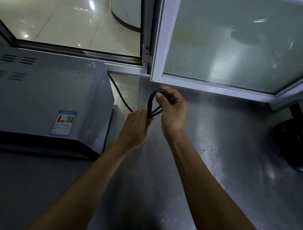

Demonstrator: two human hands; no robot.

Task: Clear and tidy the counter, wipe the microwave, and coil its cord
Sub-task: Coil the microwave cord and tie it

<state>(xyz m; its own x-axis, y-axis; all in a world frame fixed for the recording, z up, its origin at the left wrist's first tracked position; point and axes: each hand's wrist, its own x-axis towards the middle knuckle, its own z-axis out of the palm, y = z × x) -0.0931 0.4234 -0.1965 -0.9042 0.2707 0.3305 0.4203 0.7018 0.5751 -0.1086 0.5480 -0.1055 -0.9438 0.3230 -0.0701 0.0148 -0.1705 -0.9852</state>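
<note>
- Our right hand (172, 111) has its fingers (163, 97) curled round the top of a small bundle of black cord (150, 101), thumb pressed against the bend of the loops, so the fingers are closed on it.
- Our left hand (137, 124) pinches the lower end of the same bundle, where the strands come together; its fingertips are mostly hidden behind the back of the hand, but the cord plainly runs into its grip.
- The cord is folded into a few narrow loops held upright between the two hands, just to the right of the microwave (46, 100) and above the worktop (207, 154).
- From the left hand a single free strand runs back along the worktop to the rear right corner of the microwave, where it disappears behind the casing.
- We judge the cord light and rubbery, stiff enough to spring open if we ease off; the loops keep a rounded bend instead of creasing.
- The best hold looks to be across the middle of the bundle, where all strands lie together, with one hand free to feed in the slack.
- The plug is not visible, so we cannot tell how much length is left to gather.
- Behind the microwave stands a window frame (163, 43) with frosted glass; right of it, at the worktop's edge, sits a dark object we cannot identify.
</note>
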